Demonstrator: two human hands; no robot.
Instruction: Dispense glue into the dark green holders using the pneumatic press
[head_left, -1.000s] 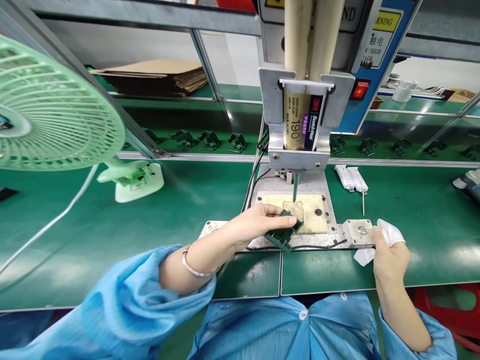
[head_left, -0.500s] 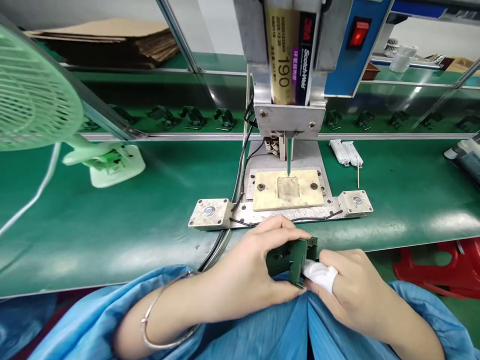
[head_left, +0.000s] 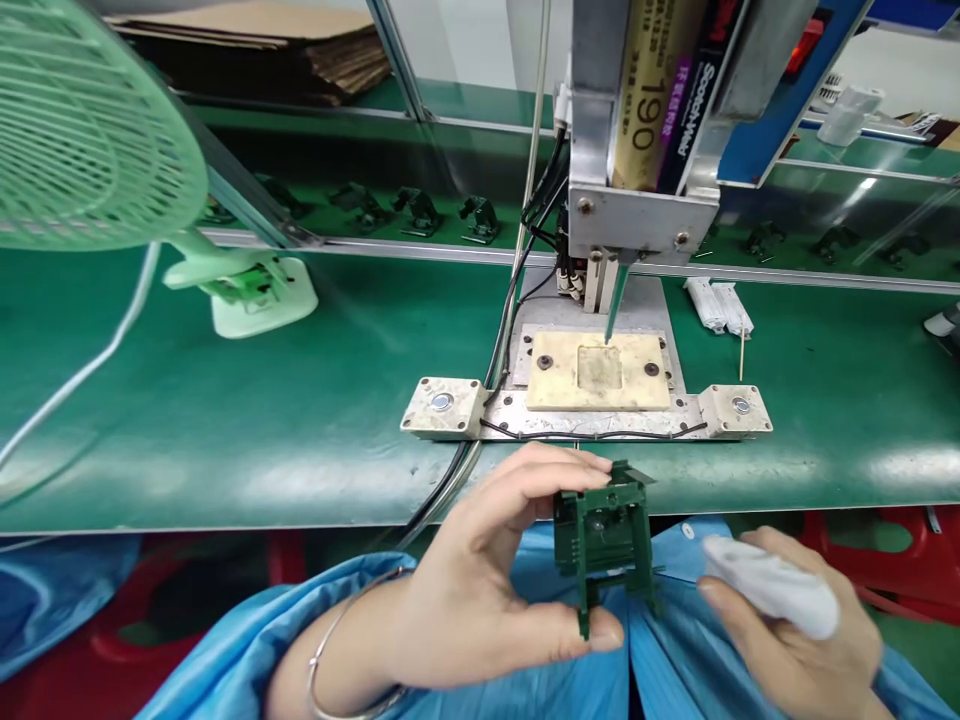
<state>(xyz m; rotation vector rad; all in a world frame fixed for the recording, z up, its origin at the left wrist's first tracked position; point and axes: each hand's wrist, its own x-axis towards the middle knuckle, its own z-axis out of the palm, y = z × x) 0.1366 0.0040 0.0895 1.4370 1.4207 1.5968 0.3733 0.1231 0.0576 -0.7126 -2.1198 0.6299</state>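
Note:
A dark green plastic housing [head_left: 609,535] with an open frame and thin legs is in my left hand [head_left: 480,580]. My fingers lie along its top left and my thumb is under its lower edge. It is over my lap, just off the bench's front edge. To its right, clear of the housing, my right hand [head_left: 814,640] grips a folded white wipe [head_left: 772,585]. That hand is smeared by motion, but the wipe shows between thumb and fingers.
Ahead stands a glue dispenser with a cartridge [head_left: 660,100] and a nozzle [head_left: 616,305] above a cream fixture plate [head_left: 551,385]. Button boxes [head_left: 442,405] flank it. Two white packets [head_left: 716,305] are to its right, a green fan [head_left: 97,150] to the left. Similar green parts [head_left: 416,210] line the back.
My right hand has drawn the wipe out of the housing and away to the right. The housing has been turned so its open frame faces me. The whole view has shifted slightly.

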